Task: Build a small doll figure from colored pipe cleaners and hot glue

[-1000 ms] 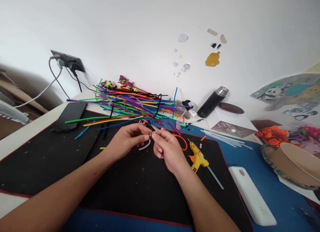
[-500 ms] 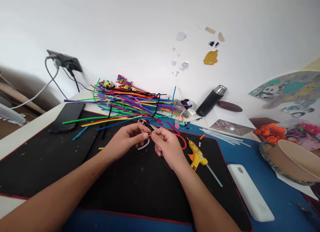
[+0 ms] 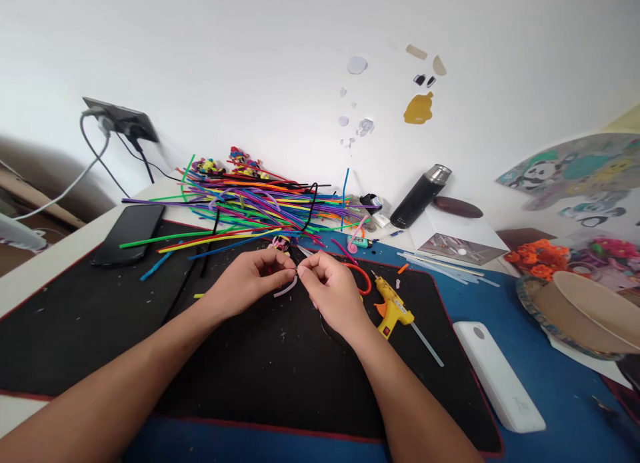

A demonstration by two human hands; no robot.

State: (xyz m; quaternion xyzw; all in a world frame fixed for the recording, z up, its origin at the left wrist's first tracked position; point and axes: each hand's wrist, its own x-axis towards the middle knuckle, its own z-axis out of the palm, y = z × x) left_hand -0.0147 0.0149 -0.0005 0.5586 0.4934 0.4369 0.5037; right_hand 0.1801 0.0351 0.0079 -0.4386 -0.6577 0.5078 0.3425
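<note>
My left hand [image 3: 263, 276] and my right hand [image 3: 330, 286] meet above the black mat [image 3: 270, 376], thumbs and fingertips pinched together. Between the fingertips is a tiny piece, mostly hidden and too small to name. A short white pipe cleaner [image 3: 286, 290] curves on the mat just below the left fingertips. Partly behind my right hand lie scissors, whose blade tip [image 3: 303, 251] and red handle loop [image 3: 367, 284] show. A small colourful figure [image 3: 280, 244] sits just beyond my left hand.
A large heap of coloured pipe cleaners [image 3: 260, 203] lies at the back. A yellow glue gun [image 3: 394, 306] rests to the right, beside a white power bank [image 3: 500, 376]. A phone [image 3: 129, 233], a black flask [image 3: 421, 198], clear glue sticks [image 3: 445, 268] and a bowl [image 3: 590, 310] surround the mat.
The two hands have drawn slightly closer at the fingertips, and the small yellowish piece between them is more covered now. The whole view has shifted a little.
</note>
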